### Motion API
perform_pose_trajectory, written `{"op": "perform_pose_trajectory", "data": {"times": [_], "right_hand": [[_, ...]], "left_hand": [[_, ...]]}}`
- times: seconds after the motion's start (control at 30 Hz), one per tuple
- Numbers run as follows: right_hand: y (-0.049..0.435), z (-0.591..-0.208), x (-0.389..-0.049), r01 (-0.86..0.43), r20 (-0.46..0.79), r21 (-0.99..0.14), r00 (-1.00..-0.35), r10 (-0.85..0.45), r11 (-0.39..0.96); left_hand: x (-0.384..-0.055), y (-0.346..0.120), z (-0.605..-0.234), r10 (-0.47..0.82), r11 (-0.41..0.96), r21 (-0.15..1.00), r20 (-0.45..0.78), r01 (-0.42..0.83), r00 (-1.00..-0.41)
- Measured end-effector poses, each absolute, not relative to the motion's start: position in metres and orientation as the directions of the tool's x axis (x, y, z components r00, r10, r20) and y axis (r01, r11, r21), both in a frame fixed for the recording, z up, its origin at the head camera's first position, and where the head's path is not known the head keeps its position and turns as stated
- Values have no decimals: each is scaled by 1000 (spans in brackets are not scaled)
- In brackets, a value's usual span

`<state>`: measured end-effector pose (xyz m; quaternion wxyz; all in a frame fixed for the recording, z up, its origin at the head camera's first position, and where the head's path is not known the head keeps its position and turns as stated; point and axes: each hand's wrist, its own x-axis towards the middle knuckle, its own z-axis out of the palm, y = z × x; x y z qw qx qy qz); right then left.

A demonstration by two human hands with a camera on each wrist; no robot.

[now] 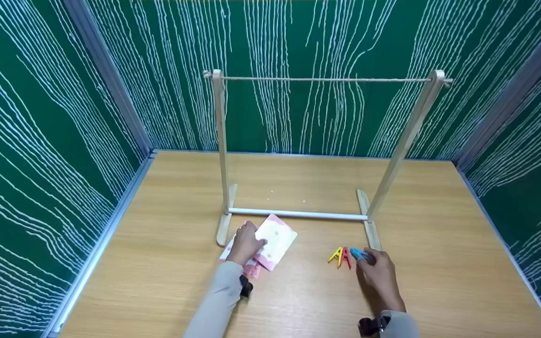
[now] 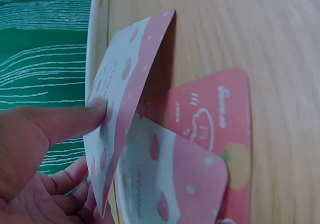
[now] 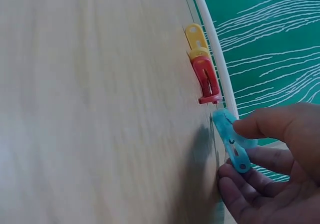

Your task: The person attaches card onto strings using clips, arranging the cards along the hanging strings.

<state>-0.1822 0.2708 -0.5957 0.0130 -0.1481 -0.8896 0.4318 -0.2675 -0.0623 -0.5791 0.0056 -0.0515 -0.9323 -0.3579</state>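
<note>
My left hand pinches a white and pink card between thumb and fingers, raised at a tilt in the left wrist view. Beneath it lie another pink-and-white card and a red card with an orange fruit print, overlapping on the table. On the right, my right hand holds a blue clothespin between thumb and fingers, close to the tabletop. Just left of it in the head view are a yellow clothespin and a red clothespin, side by side.
Behind the hands stands a wooden frame with a string tied across its top and a white rod low between its feet. Green walls with white wavy lines enclose the wooden table. Small white bits lie behind the rod.
</note>
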Motion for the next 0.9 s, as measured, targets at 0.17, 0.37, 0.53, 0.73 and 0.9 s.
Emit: {"op": "perform_pose_trajectory", "data": {"times": [0.17, 0.37, 0.53, 0.73, 0.9], "right_hand": [[272, -592, -181, 288, -139, -812, -940, 312, 507], [274, -583, -180, 298, -162, -881, -920, 357, 367], [276, -575, -183, 311, -201, -921, -894, 400, 233], [275, -570, -185, 247, -139, -946, -893, 428, 209], [275, -564, -190, 268, -189, -954, -883, 430, 132]], "left_hand": [[-267, -63, -573, 102, 667, 737, 53, 108, -993], [-271, -61, -568, 96, 592, 803, 18, 72, -995], [-272, -59, -563, 112, 560, 826, 2, 64, -994], [-272, -54, -560, 158, 527, 847, -20, 67, -987], [-272, -47, -559, 186, 497, 865, -33, 65, -982]]}}
